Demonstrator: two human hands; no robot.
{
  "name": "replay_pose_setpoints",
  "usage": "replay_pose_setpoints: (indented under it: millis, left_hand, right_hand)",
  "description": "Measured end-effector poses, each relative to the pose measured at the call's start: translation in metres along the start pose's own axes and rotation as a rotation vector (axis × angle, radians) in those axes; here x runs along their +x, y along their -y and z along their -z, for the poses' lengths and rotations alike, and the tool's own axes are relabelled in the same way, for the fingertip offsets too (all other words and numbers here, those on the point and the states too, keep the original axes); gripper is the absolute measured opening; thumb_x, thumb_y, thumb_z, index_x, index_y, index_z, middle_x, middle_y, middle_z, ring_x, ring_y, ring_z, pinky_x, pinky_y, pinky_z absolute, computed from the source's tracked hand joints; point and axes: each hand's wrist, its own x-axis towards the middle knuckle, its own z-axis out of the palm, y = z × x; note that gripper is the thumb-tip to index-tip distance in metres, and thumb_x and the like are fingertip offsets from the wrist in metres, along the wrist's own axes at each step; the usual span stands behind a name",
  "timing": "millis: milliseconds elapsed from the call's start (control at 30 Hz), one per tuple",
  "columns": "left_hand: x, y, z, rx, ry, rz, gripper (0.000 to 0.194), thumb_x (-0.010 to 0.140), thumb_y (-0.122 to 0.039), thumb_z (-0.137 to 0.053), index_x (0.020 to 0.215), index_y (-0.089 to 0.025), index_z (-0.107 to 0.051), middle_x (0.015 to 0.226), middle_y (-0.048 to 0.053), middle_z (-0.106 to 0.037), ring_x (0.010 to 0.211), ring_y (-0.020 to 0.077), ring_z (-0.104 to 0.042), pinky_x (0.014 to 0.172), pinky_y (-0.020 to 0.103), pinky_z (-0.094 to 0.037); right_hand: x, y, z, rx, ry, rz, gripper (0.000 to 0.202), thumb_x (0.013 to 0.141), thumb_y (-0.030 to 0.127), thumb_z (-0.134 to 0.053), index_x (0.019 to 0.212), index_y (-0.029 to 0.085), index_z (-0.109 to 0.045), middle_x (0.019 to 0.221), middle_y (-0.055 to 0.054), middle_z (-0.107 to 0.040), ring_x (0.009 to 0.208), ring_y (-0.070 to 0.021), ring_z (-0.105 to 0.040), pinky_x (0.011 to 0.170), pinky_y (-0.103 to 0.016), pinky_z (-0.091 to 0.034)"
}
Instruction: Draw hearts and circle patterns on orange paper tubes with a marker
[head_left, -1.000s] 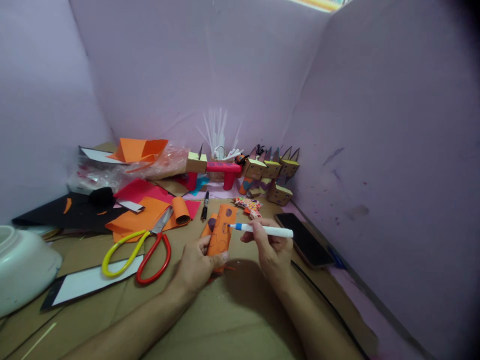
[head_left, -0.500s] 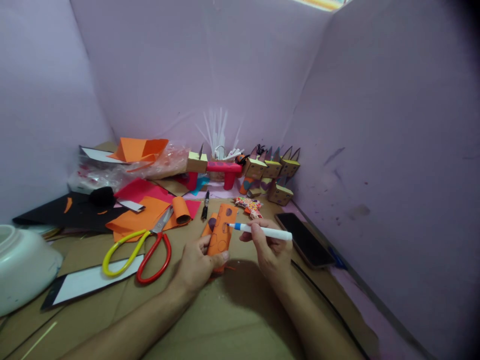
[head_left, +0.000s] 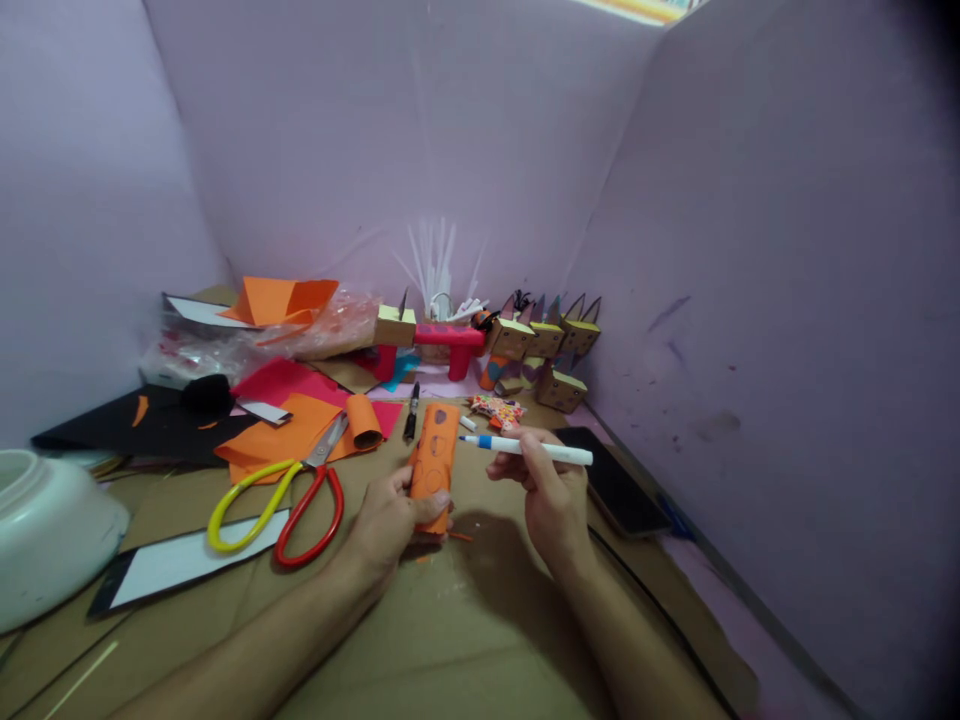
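Note:
An orange paper piece (head_left: 435,460) with drawn circles, some coloured dark, is held upright over the cardboard. My left hand (head_left: 390,515) grips its lower end, thumb across the front. My right hand (head_left: 544,490) is closed around a white marker (head_left: 551,453) with a blue collar. The marker's tip points left, a little to the right of the orange piece and apart from it. Behind them lie a small white cap (head_left: 468,424) and a black pen (head_left: 412,412).
Scissors (head_left: 313,478) with yellow and red handles lie left, near orange paper and an orange roll (head_left: 364,422). A white pot (head_left: 52,540) stands far left. A phone (head_left: 619,485) lies right. Cardboard animal figures (head_left: 514,338) line the back.
The marker has drawn back from the orange piece and moved slightly right with my right hand. In my left hand, the orange piece has turned more upright and shifted a little left.

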Motion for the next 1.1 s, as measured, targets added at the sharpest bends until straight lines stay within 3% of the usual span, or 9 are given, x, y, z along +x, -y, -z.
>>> replay_pose_setpoints:
  millis: [200, 300, 467, 700, 1100]
  left_hand:
    - [0.000, 0.004, 0.001, 0.015, 0.024, -0.044, 0.036, 0.050, -0.024, -0.074, 0.080, -0.012, -0.056, 0.058, 0.001, -0.060, 0.049, 0.0136, -0.054, 0.047, 0.026, -0.045]
    - [0.001, 0.005, 0.001, 0.012, 0.025, -0.066, 0.037, 0.050, -0.024, -0.074, 0.081, -0.012, -0.057, 0.061, 0.001, -0.060, 0.052, 0.0136, -0.055, 0.049, 0.025, -0.044]
    - [0.004, 0.006, 0.002, 0.015, 0.044, -0.086, 0.036, 0.051, -0.024, -0.074, 0.082, -0.011, -0.059, 0.061, 0.001, -0.059, 0.052, 0.0128, -0.053, 0.050, 0.024, -0.042]
    - [0.002, 0.006, 0.002, 0.027, 0.024, -0.117, 0.032, 0.050, -0.021, -0.073, 0.080, -0.012, -0.063, 0.067, 0.003, -0.061, 0.057, 0.0143, -0.055, 0.054, 0.025, -0.044]
    - [0.001, 0.005, 0.001, 0.055, 0.034, -0.107, 0.028, 0.052, -0.019, -0.068, 0.079, -0.012, -0.062, 0.065, 0.003, -0.061, 0.057, 0.0161, -0.056, 0.055, 0.027, -0.044]
  right_hand:
    - [-0.004, 0.002, -0.004, 0.002, 0.049, -0.042, 0.018, 0.077, 0.035, -0.063, 0.085, 0.019, -0.063, 0.063, 0.001, -0.066, 0.052, -0.0120, -0.063, 0.053, -0.025, -0.054]
    - [-0.005, 0.003, -0.005, -0.107, 0.020, -0.022, 0.017, 0.079, 0.034, -0.061, 0.074, 0.017, -0.062, 0.056, 0.002, -0.062, 0.049, -0.0108, -0.060, 0.050, -0.023, -0.051]
    - [-0.007, 0.004, -0.005, -0.226, -0.012, -0.019, 0.016, 0.073, 0.028, -0.065, 0.085, 0.018, -0.059, 0.061, 0.001, -0.066, 0.056, -0.0146, -0.064, 0.056, -0.026, -0.052]
    - [-0.014, 0.004, -0.002, -0.536, 0.105, 0.095, 0.012, 0.078, 0.028, -0.059, 0.082, 0.018, -0.064, 0.064, -0.002, -0.067, 0.058, -0.0158, -0.063, 0.055, -0.025, -0.048]
    - [-0.012, -0.001, 0.000, -0.576, 0.130, 0.150, 0.012, 0.080, 0.027, -0.058, 0.083, 0.018, -0.065, 0.065, -0.002, -0.066, 0.058, -0.0153, -0.062, 0.055, -0.025, -0.048]
